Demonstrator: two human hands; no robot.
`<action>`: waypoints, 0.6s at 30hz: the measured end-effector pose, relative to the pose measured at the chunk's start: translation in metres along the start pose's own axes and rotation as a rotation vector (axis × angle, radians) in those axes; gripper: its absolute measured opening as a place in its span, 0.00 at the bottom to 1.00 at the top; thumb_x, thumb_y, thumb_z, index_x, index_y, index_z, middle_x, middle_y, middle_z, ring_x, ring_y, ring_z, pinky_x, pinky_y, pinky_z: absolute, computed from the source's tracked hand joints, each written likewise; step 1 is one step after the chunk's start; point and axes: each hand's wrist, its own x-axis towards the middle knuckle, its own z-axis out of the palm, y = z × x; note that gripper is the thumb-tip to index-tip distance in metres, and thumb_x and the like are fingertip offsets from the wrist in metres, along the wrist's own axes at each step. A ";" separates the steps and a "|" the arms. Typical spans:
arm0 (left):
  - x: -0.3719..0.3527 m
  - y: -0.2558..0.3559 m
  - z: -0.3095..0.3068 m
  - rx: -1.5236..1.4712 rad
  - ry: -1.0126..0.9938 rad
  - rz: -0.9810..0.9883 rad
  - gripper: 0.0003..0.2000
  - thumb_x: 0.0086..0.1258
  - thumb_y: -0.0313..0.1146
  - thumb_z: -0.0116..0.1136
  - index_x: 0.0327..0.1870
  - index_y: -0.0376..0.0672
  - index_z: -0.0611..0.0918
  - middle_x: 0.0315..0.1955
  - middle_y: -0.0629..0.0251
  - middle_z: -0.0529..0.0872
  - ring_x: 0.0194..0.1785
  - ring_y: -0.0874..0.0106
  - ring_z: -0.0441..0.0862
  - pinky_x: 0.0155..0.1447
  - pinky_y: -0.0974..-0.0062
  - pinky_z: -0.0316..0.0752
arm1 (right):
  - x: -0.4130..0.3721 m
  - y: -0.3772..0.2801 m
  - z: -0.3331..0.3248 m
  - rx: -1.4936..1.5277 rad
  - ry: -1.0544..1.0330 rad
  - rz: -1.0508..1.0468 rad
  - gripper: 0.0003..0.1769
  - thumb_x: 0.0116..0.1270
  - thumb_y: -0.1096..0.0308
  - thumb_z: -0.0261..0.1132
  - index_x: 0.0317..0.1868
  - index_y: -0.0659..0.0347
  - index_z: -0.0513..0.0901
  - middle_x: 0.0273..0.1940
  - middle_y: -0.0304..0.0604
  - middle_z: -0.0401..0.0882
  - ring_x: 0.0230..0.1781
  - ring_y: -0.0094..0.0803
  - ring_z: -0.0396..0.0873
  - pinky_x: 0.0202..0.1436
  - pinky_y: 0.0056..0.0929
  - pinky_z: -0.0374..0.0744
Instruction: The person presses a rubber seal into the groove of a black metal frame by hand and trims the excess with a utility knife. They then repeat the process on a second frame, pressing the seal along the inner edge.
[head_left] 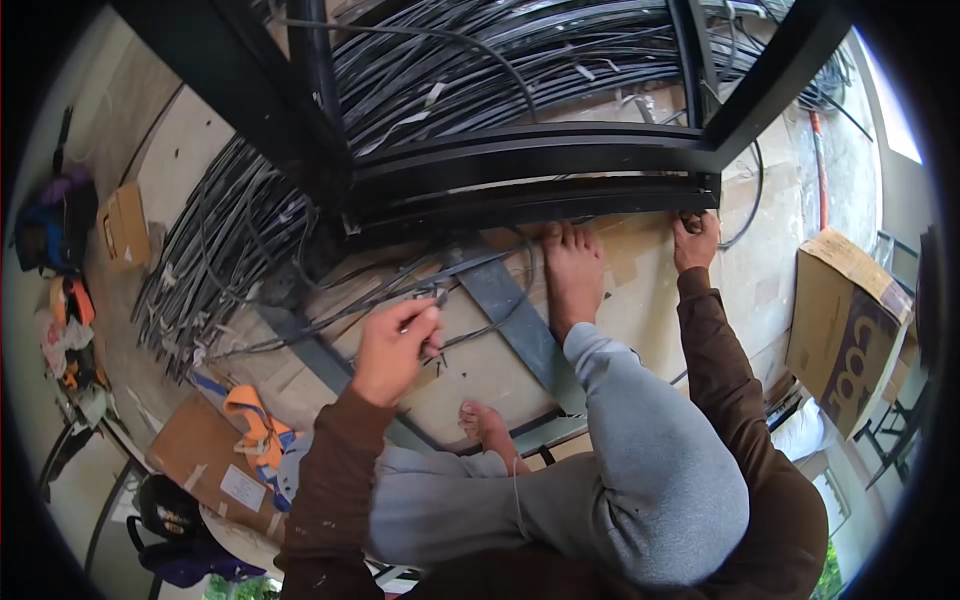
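My left hand (393, 350) is closed in a pinch above the floor, left of my foot. A small dark piece (440, 299) shows at its fingertips, too small to name. At the lower right corner of a black metal frame (530, 152), my right hand (697, 242) has its fingers curled closed, touching or just under the corner. What those fingers hold, if anything, I cannot make out. The frame rises in front of me, over a large bundle of black cables (440, 85). Loose cables and a grey flat bar (515, 315) lie beneath my left hand.
My bare foot (575, 275) is beside the frame's lower rail. A cardboard box (850, 325) stands at right. At left are a smaller box (122, 228), orange straps (255, 425) and a flat brown carton (205, 455). A thin cable loops near my right hand.
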 end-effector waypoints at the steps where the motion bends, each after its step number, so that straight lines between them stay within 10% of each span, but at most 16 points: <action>1: 0.006 -0.013 0.007 -0.011 -0.001 -0.012 0.12 0.75 0.28 0.58 0.53 0.29 0.83 0.29 0.67 0.83 0.30 0.81 0.78 0.34 0.81 0.74 | 0.002 0.014 0.004 -0.006 -0.014 0.016 0.15 0.60 0.63 0.76 0.37 0.63 0.81 0.35 0.43 0.76 0.33 0.34 0.77 0.42 0.30 0.76; 6: 0.019 -0.027 0.030 -0.017 0.026 0.018 0.14 0.74 0.30 0.59 0.54 0.29 0.82 0.24 0.71 0.80 0.27 0.84 0.72 0.31 0.83 0.68 | -0.012 -0.019 -0.028 -0.385 -0.093 -0.190 0.22 0.59 0.52 0.74 0.33 0.65 0.79 0.32 0.45 0.78 0.31 0.39 0.79 0.39 0.35 0.76; 9: 0.019 -0.018 0.028 -0.006 0.046 0.006 0.14 0.74 0.31 0.59 0.53 0.30 0.83 0.24 0.72 0.79 0.26 0.84 0.72 0.31 0.83 0.68 | -0.016 -0.043 -0.056 -0.444 -0.438 0.118 0.27 0.57 0.47 0.74 0.31 0.67 0.79 0.27 0.50 0.80 0.27 0.45 0.79 0.36 0.39 0.77; 18: 0.030 -0.026 0.016 -0.084 0.109 0.036 0.11 0.74 0.30 0.61 0.51 0.32 0.81 0.28 0.72 0.79 0.28 0.83 0.73 0.32 0.83 0.69 | -0.082 -0.047 -0.030 -0.617 -0.895 -0.049 0.13 0.61 0.62 0.67 0.39 0.63 0.78 0.33 0.50 0.81 0.34 0.43 0.80 0.42 0.38 0.79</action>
